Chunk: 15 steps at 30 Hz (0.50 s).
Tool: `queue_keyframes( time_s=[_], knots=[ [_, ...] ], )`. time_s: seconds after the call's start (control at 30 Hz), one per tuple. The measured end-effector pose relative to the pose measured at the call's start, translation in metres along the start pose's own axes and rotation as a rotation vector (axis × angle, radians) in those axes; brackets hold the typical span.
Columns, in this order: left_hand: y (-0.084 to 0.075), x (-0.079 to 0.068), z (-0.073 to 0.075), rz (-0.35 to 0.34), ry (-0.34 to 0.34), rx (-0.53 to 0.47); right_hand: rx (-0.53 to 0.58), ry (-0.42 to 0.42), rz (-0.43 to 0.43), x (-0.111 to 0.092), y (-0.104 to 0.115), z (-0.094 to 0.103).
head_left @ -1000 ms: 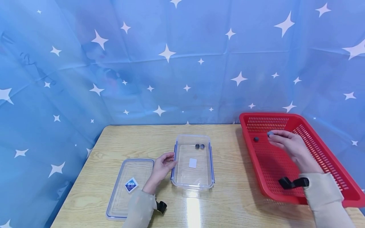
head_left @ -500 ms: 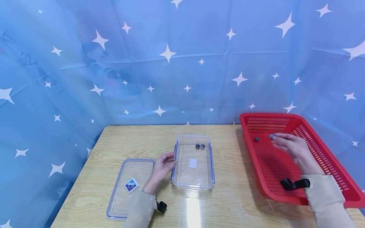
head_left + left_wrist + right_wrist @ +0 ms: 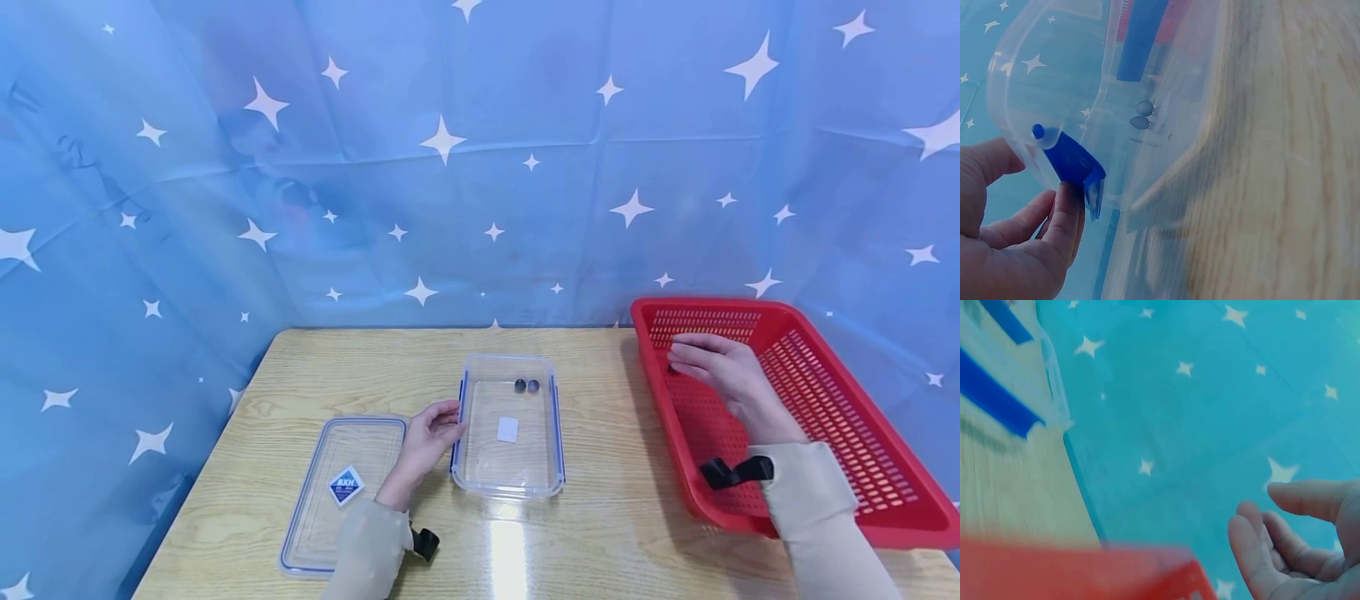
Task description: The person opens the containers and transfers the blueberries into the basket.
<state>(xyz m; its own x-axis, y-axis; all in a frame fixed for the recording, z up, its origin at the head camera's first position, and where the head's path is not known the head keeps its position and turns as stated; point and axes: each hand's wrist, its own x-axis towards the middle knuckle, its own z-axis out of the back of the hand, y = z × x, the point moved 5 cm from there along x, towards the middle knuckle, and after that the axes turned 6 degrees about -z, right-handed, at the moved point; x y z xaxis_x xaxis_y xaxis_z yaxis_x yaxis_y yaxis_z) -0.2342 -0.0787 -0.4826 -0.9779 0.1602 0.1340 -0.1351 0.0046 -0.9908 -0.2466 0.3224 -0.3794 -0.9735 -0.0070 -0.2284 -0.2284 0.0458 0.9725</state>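
My left hand (image 3: 424, 445) grips the left side of a clear plastic food container (image 3: 480, 479) with blue clips. In the left wrist view its fingers touch a blue clip (image 3: 1072, 157) and the thumb lies against the wall. Two small dark balls (image 3: 520, 386) rest inside the container's far end. My right hand (image 3: 720, 375) is over the far left of a red plastic basket (image 3: 667, 433). One dark ball (image 3: 672, 369) shows just below its fingertips. In the right wrist view, thumb and fingers (image 3: 1244, 544) stand apart with nothing visible between them; the blue-grey ball seen earlier is hidden.
A clear lid (image 3: 307, 508) with a blue rim and a BXH label lies on the wooden table (image 3: 592, 517), left of the container and partly under the left forearm. A blue curtain (image 3: 525, 200) with white stars hangs behind the table.
My right hand has moved left within the basket, toward the dark ball. The blue-grey ball at its fingertips is out of sight now. The left hand and container have stayed put.
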Motion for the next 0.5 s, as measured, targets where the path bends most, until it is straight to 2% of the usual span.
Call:
queue_keyframes(
  time_s=[0.13, 0.23, 0.33, 0.5],
  knots=[
    [0.001, 0.001, 0.0, 0.015, 0.003, -0.007, -0.106, -0.027, -0.002, 0.01, 0.003, -0.025],
    [0.01, 0.004, 0.002, 0.015, -0.002, -0.004, -0.192, -0.039, -0.016, 0.017, 0.003, -0.044],
    [0.001, 0.001, 0.0, 0.019, 0.003, -0.008, -0.235, -0.034, -0.037, 0.023, 0.001, -0.062],
    [-0.018, -0.004, -0.002, 0.022, 0.012, -0.004, -0.186, 0.018, -0.039, 0.033, -0.003, -0.09]
  ],
)
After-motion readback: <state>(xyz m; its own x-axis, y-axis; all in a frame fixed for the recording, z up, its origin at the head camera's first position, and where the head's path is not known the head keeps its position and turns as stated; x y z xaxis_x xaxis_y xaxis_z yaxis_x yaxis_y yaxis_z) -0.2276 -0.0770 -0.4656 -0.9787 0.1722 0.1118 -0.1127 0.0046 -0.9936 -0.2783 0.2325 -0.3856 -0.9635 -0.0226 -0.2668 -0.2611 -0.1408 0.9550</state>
